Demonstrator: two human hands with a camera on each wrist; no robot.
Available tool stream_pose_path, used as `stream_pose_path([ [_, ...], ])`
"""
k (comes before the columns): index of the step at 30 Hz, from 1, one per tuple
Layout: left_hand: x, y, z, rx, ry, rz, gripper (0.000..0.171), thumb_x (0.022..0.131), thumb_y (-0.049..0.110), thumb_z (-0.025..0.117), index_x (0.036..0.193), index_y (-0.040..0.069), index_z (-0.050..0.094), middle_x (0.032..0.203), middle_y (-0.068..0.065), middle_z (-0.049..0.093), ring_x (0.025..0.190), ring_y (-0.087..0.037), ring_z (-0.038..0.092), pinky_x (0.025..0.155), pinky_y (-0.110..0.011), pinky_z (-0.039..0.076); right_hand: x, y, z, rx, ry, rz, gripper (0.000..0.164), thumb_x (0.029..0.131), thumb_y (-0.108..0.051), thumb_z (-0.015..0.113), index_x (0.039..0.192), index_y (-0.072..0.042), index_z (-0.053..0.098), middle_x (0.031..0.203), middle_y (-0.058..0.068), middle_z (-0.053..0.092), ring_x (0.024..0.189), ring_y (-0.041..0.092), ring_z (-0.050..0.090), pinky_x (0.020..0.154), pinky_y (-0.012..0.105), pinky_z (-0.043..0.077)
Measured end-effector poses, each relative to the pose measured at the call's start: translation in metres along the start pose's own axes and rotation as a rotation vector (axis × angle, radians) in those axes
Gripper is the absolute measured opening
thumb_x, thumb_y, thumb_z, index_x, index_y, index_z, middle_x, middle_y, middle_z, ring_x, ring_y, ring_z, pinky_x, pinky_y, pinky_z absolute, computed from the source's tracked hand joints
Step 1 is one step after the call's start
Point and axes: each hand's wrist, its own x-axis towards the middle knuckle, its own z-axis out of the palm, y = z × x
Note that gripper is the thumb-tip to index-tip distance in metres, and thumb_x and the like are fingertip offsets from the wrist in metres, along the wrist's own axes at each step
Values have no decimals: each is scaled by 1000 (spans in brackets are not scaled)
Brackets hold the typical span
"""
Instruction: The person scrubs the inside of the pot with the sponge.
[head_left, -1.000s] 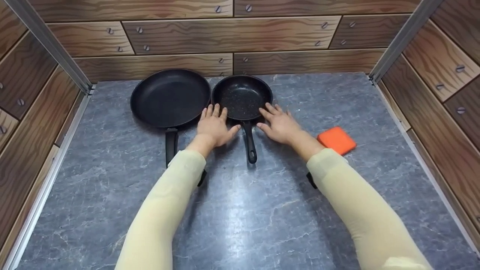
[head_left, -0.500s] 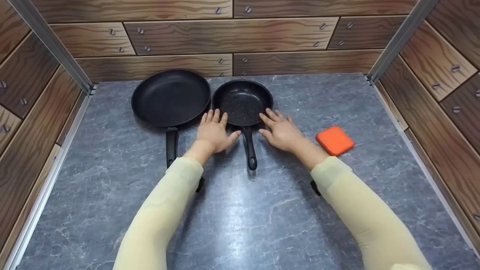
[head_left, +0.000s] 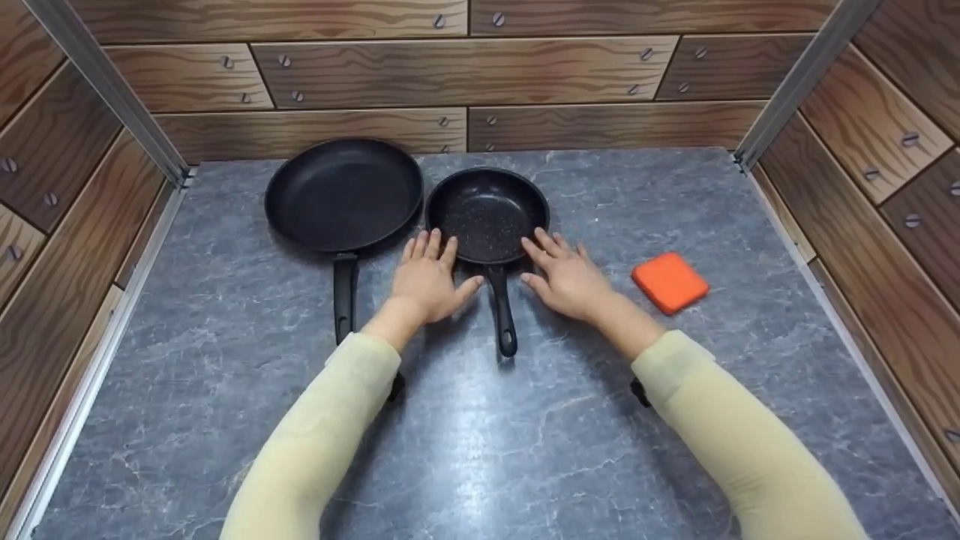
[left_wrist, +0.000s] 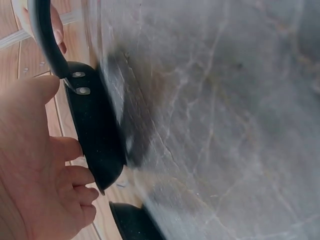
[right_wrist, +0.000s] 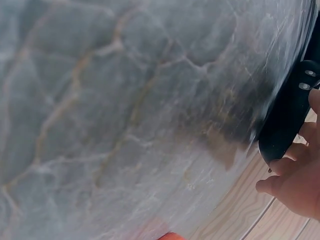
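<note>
A small black frying pan (head_left: 487, 206) with a speckled inside sits on the marbled tabletop, its handle (head_left: 504, 315) pointing toward me. My left hand (head_left: 429, 279) lies at the pan's near left rim, fingers extended and spread. On the near right rim rest the fingertips of my right hand (head_left: 566, 276), likewise spread. In the left wrist view, the left fingers reach along the side of the small pan (left_wrist: 95, 125), with two rivets showing at its handle. The right wrist view has the right fingers against the pan's wall (right_wrist: 285, 120).
Just left of the small pan stands a larger black frying pan (head_left: 345, 195), handle also toward me, partly behind my left sleeve. An orange square sponge-like block (head_left: 670, 282) lies to the right of my right hand. Wood-patterned walls (head_left: 465, 71) border the grey tabletop (head_left: 480, 450).
Both hands and the small pan have slid a little toward me across the tabletop. The larger pan and the orange block stay in place.
</note>
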Motion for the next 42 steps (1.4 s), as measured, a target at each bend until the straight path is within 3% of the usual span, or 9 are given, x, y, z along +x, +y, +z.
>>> stream_pose_path([
  [17,-27,4,5,30,26,37,94,104,76,33,169,8,26,172,-24,19,160,-42,15,131,-52,12,-23,-8,7,1,13,-34,69,111,-48,49,168,-17,30,175,13,18,157,45,24,123,71,18],
  [42,-72,13,13,72,37,59,94,103,77,32,167,8,30,171,-24,24,159,-41,21,131,-53,8,-67,-28,12,-7,18,-56,68,110,-46,54,168,-17,33,174,13,21,156,45,26,123,70,21],
])
